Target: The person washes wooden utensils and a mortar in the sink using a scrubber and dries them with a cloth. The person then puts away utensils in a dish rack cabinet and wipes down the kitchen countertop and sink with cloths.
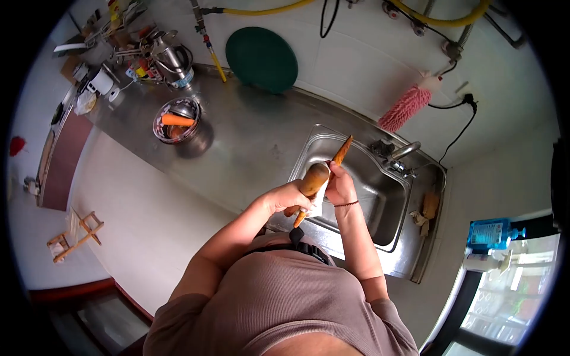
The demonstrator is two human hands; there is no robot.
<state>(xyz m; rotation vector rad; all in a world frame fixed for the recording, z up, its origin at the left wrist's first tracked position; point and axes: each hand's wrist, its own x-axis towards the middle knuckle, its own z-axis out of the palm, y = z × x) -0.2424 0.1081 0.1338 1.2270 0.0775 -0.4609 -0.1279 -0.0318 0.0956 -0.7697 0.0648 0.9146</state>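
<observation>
Over the left edge of the steel sink (380, 210), my left hand (288, 197) is closed around a brown, potato-like vegetable (315, 178) and the things under it. An orange carrot (342, 151) points up and to the right out of my right hand (340, 185), whose fingers are wrapped round its lower part. White material (318, 204), perhaps a cloth or bag, shows between my hands. Below my left hand another orange tip (299, 219) sticks out. Whether it belongs to the same carrot is hidden.
On the steel counter (255, 136) stands a bowl (159, 127) holding a peeled carrot (178, 120). A kettle (172, 59) is at the back left. A green round board (261, 59) leans on the wall. The faucet (406, 151) rises behind the sink; a pink duster (405, 108) hangs above.
</observation>
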